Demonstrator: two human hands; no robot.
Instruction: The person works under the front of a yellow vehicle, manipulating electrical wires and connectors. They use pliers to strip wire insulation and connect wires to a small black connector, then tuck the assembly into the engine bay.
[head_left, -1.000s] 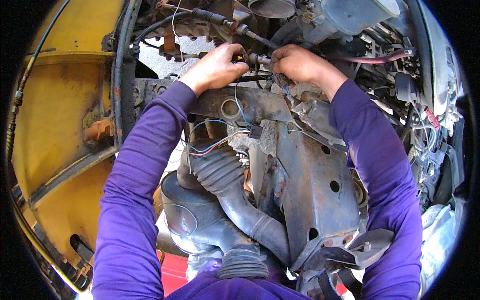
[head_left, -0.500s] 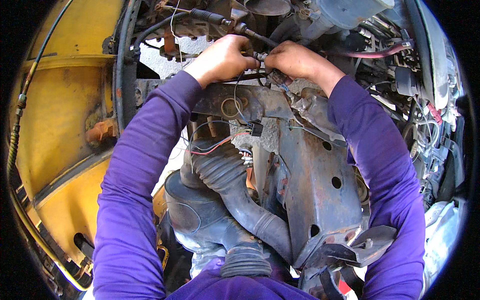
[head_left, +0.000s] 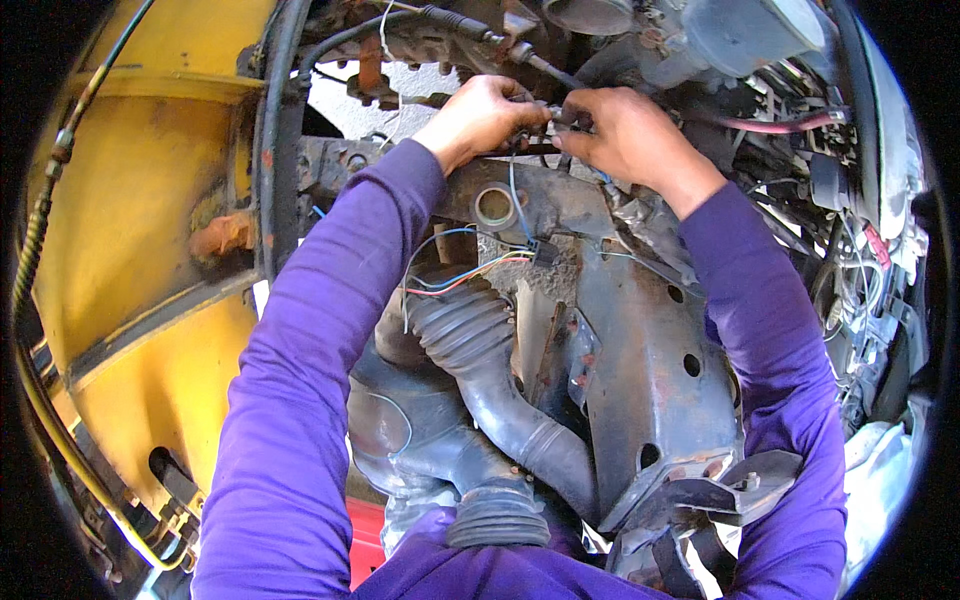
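Note:
Both my hands meet at a small metal fitting (head_left: 557, 114) at the top middle, above a rusty cross beam. My left hand (head_left: 485, 118) pinches its left end with thumb and fingers. On the other side, the fingers and thumb of my right hand (head_left: 632, 135) curl around its right end; much of it is hidden by the fingers. Just behind runs a metal cable end with a rod (head_left: 545, 68). Below the hands hangs a black plug connector (head_left: 543, 252) with several thin coloured wires (head_left: 475, 272), lying over a ribbed black hose.
A yellow metal panel (head_left: 150, 190) fills the left side. The ribbed hose (head_left: 465, 325) bends down toward my body. At right stand a steel frame rail (head_left: 650, 350) with round holes and a tangle of wiring (head_left: 865, 270). A reddish hose (head_left: 785, 124) lies beyond my right hand.
The view has shifted, so the scene sits further right. My right hand's thumb and fingers have spread somewhat around the fitting; my left hand keeps its pinch.

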